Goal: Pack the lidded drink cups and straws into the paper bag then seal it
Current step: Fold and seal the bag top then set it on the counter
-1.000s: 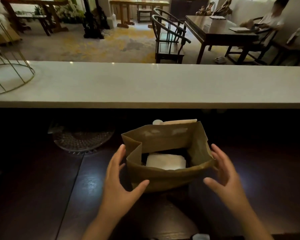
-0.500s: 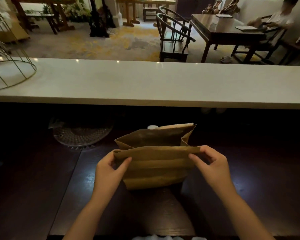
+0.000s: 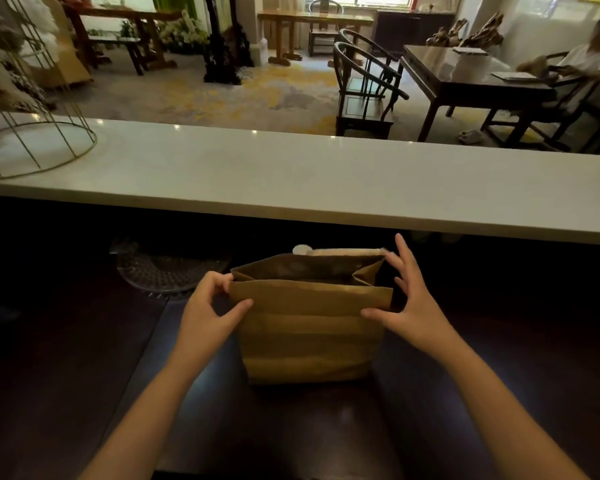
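Note:
A brown paper bag (image 3: pixel 309 327) stands upright on the dark wooden worktop (image 3: pixel 84 375), its mouth open at the top. My left hand (image 3: pixel 210 311) pinches the bag's upper left corner. My right hand (image 3: pixel 407 299) holds the upper right side, thumb on the front panel, fingers spread towards the rear edge. The bag's inside is dark and its contents are hidden. A pale strip (image 3: pixel 343 251) with a white rounded end shows just behind the rear rim; cups and straws are not visible.
A long white counter (image 3: pixel 291 181) overhangs just behind the bag. A patterned glass dish (image 3: pixel 167 271) lies in shadow to the bag's left. A gold wire frame (image 3: pixel 32 133) stands on the counter's left end. Beyond are chairs, tables and a seated person (image 3: pixel 589 64).
The bag's top went from wide open, showing something white inside, to pressed nearly flat. My hands rose from its sides to the top corners; my right fingers now reach to the rear edge.

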Tool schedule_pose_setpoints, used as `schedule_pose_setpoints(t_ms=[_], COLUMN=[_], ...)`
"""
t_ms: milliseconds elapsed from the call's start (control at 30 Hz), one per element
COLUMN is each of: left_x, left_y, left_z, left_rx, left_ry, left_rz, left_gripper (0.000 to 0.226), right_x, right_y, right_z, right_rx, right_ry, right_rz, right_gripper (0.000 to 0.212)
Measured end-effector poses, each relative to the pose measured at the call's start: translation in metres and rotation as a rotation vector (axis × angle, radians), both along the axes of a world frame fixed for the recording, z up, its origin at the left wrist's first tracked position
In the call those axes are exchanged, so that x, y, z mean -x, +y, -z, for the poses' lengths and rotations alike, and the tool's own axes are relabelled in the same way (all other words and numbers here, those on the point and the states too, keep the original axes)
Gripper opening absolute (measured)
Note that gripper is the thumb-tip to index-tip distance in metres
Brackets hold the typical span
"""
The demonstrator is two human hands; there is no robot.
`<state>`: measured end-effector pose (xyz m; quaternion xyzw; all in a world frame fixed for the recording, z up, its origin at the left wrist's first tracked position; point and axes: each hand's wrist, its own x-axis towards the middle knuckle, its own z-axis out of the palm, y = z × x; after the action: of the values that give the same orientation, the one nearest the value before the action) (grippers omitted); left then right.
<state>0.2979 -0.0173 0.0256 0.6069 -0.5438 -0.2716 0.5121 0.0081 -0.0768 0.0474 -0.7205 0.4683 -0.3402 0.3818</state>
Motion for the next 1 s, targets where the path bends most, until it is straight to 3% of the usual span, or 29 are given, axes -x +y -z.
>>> schedule_pose_setpoints(t_ms=[67,133,200,400,633,867,1000], left_x=[-0.001,-0.004,-0.006,-0.002,0.026,0.039,0.030], left_y=[-0.005,-0.010,-0.016,-0.036,-0.060,-0.057,-0.047], left_z=[-0.002,-0.002,0.000,-0.004,-0.013,0.018,0.031], left_rx=[-0.018,-0.081,-0.143,-0.143,-0.136,-0.243,-0.279], left_ry=[0.102,0.145,0.088,0.081,-0.003,0.167,0.115], left_rz=[0.027,0.110,0.189,0.222,0.433,0.399,0.385], left_gripper=[0.037,0.044,0.032,0.014,0.025,0.021,0.020], right_x=[0.002,0.003,0.002,0.010,0.046,0.063,0.070], right_y=[-0.008,-0.014,-0.016,-0.021,-0.028,-0.028,-0.026], right_z=[-0.001,0.000,0.001,0.001,0.006,0.035,0.047], right_rx=[-0.067,-0.011,0.046,0.060,0.045,-0.126,-0.200], right_ry=[-0.056,-0.098,-0.110,-0.228,-0.267,-0.275,-0.212], right_rz=[-0.013,-0.004,-0.019,-0.017,0.084,0.156,0.078], right_gripper=[0.093,0.058,0.031,0.029,0.020,0.027,0.018])
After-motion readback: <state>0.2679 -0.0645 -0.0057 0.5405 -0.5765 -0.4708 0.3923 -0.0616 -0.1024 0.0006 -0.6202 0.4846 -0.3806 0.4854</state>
